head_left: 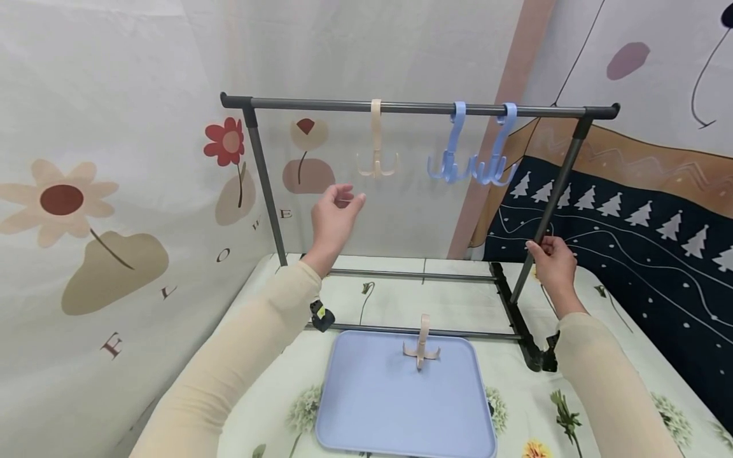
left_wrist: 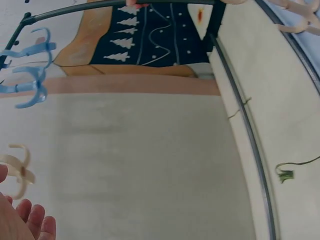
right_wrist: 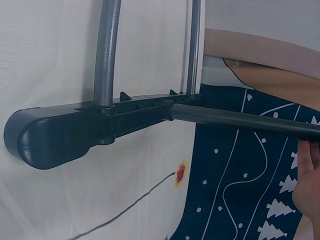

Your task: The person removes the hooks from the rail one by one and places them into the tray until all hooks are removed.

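A dark metal garment rack [head_left: 321,104] stands on the table. A beige four-prong hook [head_left: 376,137] hangs from its top rail, left of two blue hooks [head_left: 449,166] [head_left: 497,162]. My left hand [head_left: 334,219] is just below and left of the hanging beige hook, its fingers loosely bent around nothing. In the left wrist view, that hand [left_wrist: 27,222] shows beside the beige hook [left_wrist: 22,172]. My right hand [head_left: 554,267] holds the rack's right post [head_left: 552,207] between thumb and fingers; the right wrist view shows its fingers [right_wrist: 306,160] against the post.
A blue tray [head_left: 401,407] lies in front of the rack, with another beige hook [head_left: 422,346] on its far part. Two lower bars and a black foot [head_left: 515,324] form the rack's base. A flower-print cloth covers the table; printed curtains hang behind and beside it.
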A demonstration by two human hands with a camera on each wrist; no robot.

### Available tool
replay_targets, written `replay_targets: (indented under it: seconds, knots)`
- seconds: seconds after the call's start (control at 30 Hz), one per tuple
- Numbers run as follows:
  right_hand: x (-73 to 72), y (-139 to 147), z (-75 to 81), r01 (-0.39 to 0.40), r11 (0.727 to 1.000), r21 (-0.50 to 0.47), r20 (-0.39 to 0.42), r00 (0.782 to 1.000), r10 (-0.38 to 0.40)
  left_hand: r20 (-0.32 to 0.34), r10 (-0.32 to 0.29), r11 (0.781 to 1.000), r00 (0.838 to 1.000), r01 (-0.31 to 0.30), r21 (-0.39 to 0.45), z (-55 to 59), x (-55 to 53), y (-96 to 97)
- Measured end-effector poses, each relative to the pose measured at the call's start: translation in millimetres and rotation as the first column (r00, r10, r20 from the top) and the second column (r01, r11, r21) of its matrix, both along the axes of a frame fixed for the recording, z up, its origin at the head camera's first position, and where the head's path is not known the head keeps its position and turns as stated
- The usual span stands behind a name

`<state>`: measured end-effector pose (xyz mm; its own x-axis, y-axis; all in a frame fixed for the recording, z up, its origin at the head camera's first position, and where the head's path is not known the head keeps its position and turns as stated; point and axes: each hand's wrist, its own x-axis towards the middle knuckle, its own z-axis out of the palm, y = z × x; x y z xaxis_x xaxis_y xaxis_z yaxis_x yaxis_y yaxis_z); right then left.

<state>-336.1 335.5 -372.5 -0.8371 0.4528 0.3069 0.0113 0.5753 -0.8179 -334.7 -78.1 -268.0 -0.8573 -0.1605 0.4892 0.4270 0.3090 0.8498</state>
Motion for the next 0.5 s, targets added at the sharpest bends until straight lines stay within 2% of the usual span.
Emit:
replay_targets:
  seconds: [0.2,0.5]
  knots:
    - [-1.4,0,-0.1,-0.006,1.0,0.003,0.006,1.0,0.006,-0.044,0.042,0.999,0.998,-0.041,0.006,22.9,1.3,1.5]
    - [0.8,-1,0.1,-0.007,1.0,-0.006,0.018,1.0,0.007,-0.065,0.035,0.999,0.997,-0.032,0.036,56.1,0.0,11.2]
